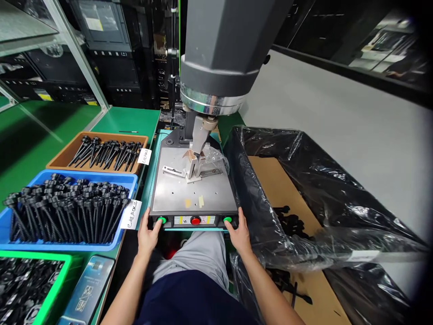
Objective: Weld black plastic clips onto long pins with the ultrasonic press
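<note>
At the left front corner of the press machine base (209,198), my left hand (147,237) has its thumb on a green button (163,220). Its fingers reach along the base's side, apart from the thumb. My right hand (240,235) mirrors this at the other corner, thumb on the second green button (228,219). Neither hand holds a loose part. Between them sits a red button (195,220). Above the metal plate, a grey wedge-shaped tool head (200,135) points down at a small fixture (194,171), partly wrapped by clear plastic. Whether a part sits in the fixture is hard to see.
On the left, a brown tray (54,158) and a blue tray (67,246) hold black ribbed parts with knob ends. A green bin (66,266) carries small black pieces. To the right stands a box lined with black plastic (324,167), with black parts on cardboard.
</note>
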The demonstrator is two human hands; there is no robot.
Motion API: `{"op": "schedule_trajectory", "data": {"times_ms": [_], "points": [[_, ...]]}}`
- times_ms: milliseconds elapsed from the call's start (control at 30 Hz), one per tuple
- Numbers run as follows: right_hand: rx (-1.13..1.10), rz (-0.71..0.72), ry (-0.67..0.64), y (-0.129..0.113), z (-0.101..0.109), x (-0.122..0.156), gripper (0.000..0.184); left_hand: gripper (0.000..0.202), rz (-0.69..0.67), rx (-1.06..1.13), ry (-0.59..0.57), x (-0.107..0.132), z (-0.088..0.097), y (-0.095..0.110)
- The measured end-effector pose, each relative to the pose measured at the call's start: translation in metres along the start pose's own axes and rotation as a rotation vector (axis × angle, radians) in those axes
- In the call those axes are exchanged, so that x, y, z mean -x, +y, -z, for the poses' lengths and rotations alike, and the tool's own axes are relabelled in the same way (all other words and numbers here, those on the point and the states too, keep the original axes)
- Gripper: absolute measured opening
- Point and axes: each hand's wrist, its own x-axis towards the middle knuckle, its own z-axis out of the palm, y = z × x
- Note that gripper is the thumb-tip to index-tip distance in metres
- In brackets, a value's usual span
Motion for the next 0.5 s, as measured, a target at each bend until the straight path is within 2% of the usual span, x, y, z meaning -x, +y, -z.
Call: {"op": "schedule_trajectory", "data": {"times_ms": [233, 500], "points": [[-0.015, -0.012, 0.068, -0.0032, -0.0045, 0.0005, 0.082, 0.062, -0.022, 0.013, -0.004, 0.0007, 0.0013, -0.0031], [-0.013, -0.029, 0.136, -0.0055, -0.0079, -0.0016, 0.069, 0.063, -0.022, -0.033, -0.019, 0.0004, 0.0011, -0.0042]]}}
